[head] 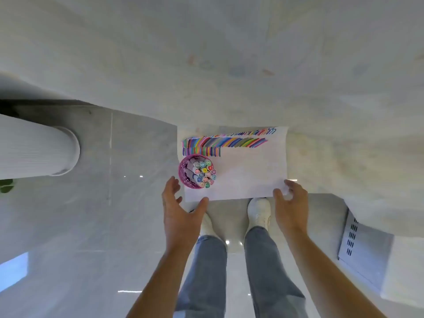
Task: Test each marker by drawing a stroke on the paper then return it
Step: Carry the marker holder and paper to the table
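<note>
A white sheet of paper (247,175) lies at the near corner of a pale table (229,65), with rows of coloured strokes along its far part. A pink mesh cup (183,171) stands on the sheet's left side and holds several capped markers (205,173). My left hand (181,210) hovers just near-left of the cup, fingers spread, thumb near the paper's front edge, holding nothing. My right hand (290,200) is at the paper's near right corner, its curled fingers pinching that corner.
The table's front edge runs just under my hands, with my legs and white shoes (259,212) on the glossy floor below. A white ribbed pillar (34,145) stands at the left. A grey vented box (362,246) sits at the right.
</note>
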